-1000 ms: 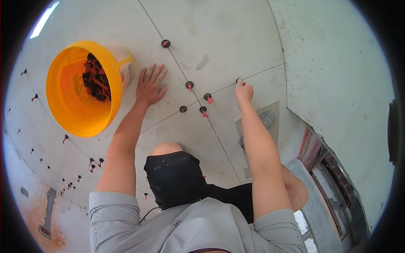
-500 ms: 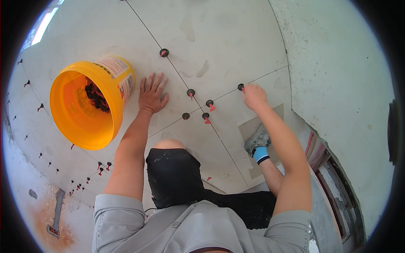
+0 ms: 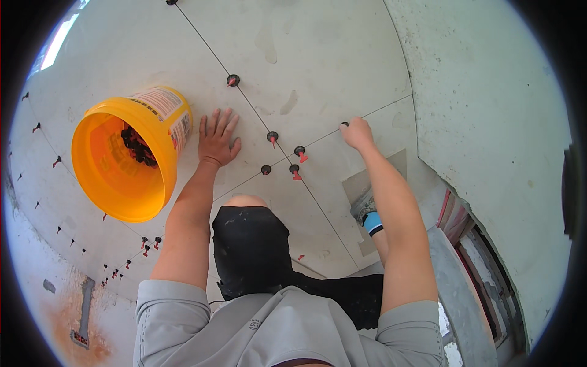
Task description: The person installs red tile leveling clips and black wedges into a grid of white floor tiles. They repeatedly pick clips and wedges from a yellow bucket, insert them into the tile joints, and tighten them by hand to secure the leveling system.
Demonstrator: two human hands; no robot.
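My left hand (image 3: pixel 217 139) lies flat on the pale floor tile (image 3: pixel 330 55), fingers spread, just right of the yellow bucket (image 3: pixel 82 177). At the joint on the right, my right hand (image 3: pixel 358 134) is closed on a black tile leveling spacer (image 3: pixel 345 124); the fingers hide most of it. More spacers with red T-shaped handles stand near the joint crossing: one (image 3: pixel 273 137) above it, one (image 3: pixel 299 151) to the right, one (image 3: pixel 295 170) below. A further black spacer (image 3: pixel 266 169) sits left of the crossing.
The bucket lies tipped on its side, its mouth toward me, with a pile of spacers (image 3: pixel 138 147) inside. More spacers (image 3: pixel 147 244) line the joints at left. A pale wall (image 3: pixel 489 110) rises at right. My knee (image 3: pixel 247 244) and my shoe (image 3: pixel 363 205) rest on the tiles.
My right wrist has turned slightly and the forearm has swung inward, the hand staying at the same spacer. My left hand stays on the tile. The whole view has shifted slightly.
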